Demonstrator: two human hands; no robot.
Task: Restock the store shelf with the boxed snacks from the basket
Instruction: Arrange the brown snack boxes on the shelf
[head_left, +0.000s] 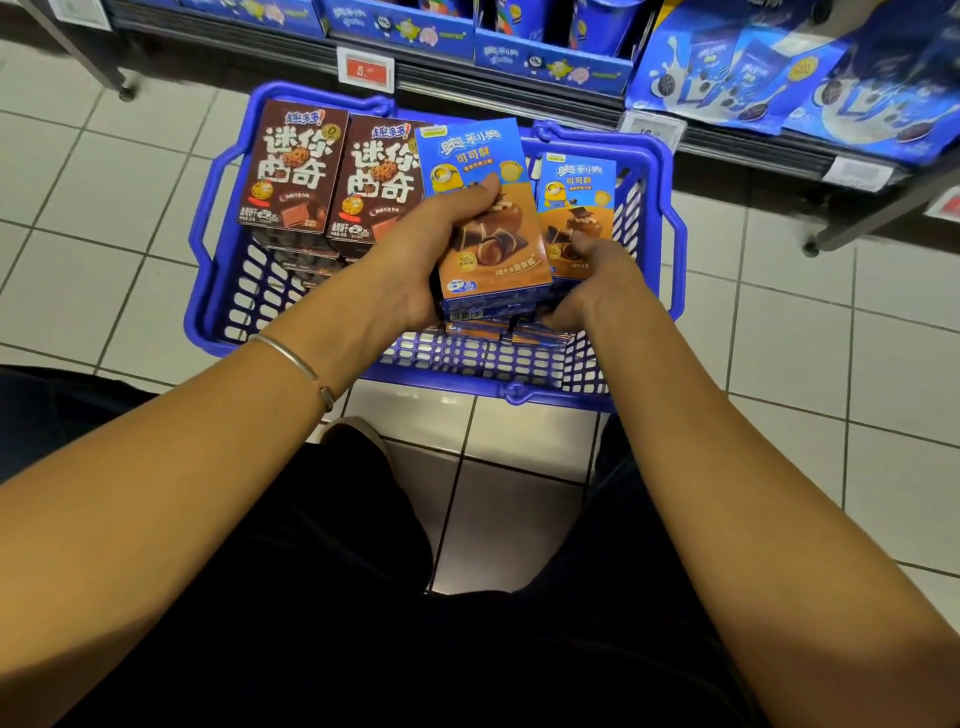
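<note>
We were crouched over a blue plastic basket (208, 291) that stood on the white tiled floor (104, 208), in the upper middle of the frame. Our left grip (431, 249) was clamped on a blue-and-orange box (498, 234) just above the centre, with the thumb pressed across its printed front and the fingers wrapped behind. The box was tilted up toward us over the basket, and the barcoded end of at least one more box showed beneath it in the same grip.

Just to the right, our right grip (592, 280) was closed on a second blue-and-orange box (576, 197). The thumb lay on its lower front and the fingers curled under its bottom edge. This box stood upright against the right wall of the basket, just beside the first one. Below both grips, more boxes of the same kind (498, 328) lay flat in the basket.

Two brown boxes (293, 166) stood side by side and touching at the upper left of the basket, on top of further brown packs. The right one touched the box in our left grip.

Across the top of the frame ran the shelf (467, 83), which carried blue cartons and a red price tag (365, 69). Blue bags (779, 78) filled the upper right. A thin bracelet (291, 358) circled our left wrist, and black trousers (311, 571) filled the bottom of the frame.
</note>
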